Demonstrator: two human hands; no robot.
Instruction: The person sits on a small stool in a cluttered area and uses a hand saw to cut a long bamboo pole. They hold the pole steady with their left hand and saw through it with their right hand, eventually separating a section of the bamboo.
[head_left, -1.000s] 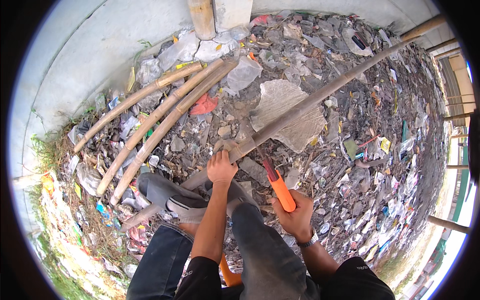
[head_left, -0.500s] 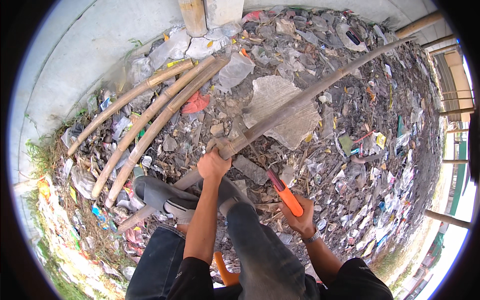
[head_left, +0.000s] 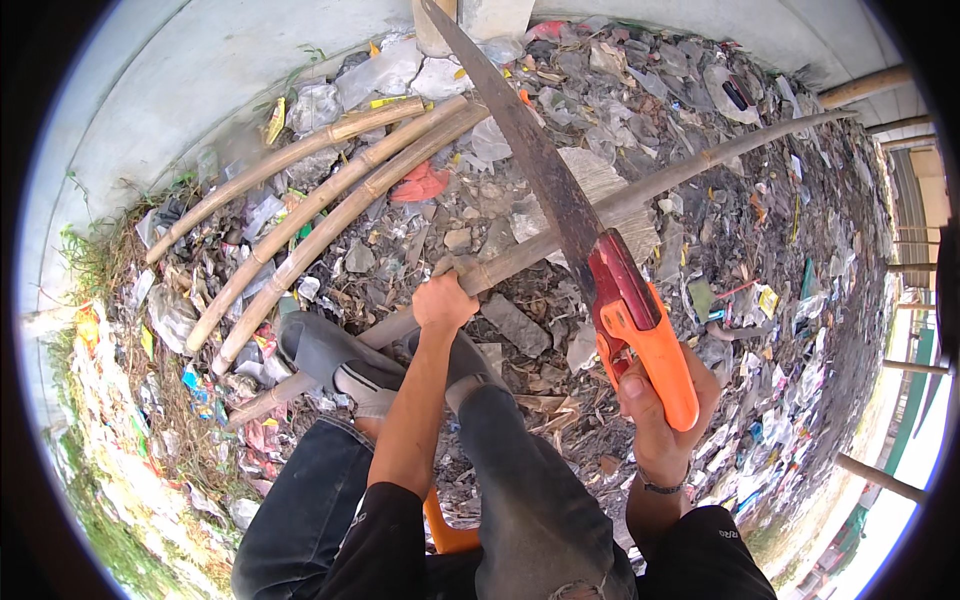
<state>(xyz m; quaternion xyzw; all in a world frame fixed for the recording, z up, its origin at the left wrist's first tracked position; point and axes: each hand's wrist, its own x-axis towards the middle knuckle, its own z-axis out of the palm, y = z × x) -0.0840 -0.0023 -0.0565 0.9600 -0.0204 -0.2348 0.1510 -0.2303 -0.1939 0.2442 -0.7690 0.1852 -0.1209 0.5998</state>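
A long bamboo pole (head_left: 700, 163) slants from the lower left to the upper right, passing under or against my grey boots (head_left: 318, 345). My left hand (head_left: 445, 302) is closed around it just beyond the boots. My right hand (head_left: 660, 435) grips the orange handle of a pruning saw (head_left: 562, 190). The saw is raised toward the camera, its long rusty blade pointing up and left. In this view the blade crosses over the pole, and a gap seems to separate them. My right fingers are partly hidden behind the handle.
Three shorter bamboo pieces (head_left: 330, 225) lie side by side at the left. A flat concrete slab (head_left: 640, 240) rests beneath the pole. Plastic litter and rubble cover the ground up to a pale wall (head_left: 200, 90). An orange curved object (head_left: 448, 530) shows by my waist.
The saw has come up from low beside the pole, nearer the camera, and its blade now shows in full. My left hand stays on the pole.
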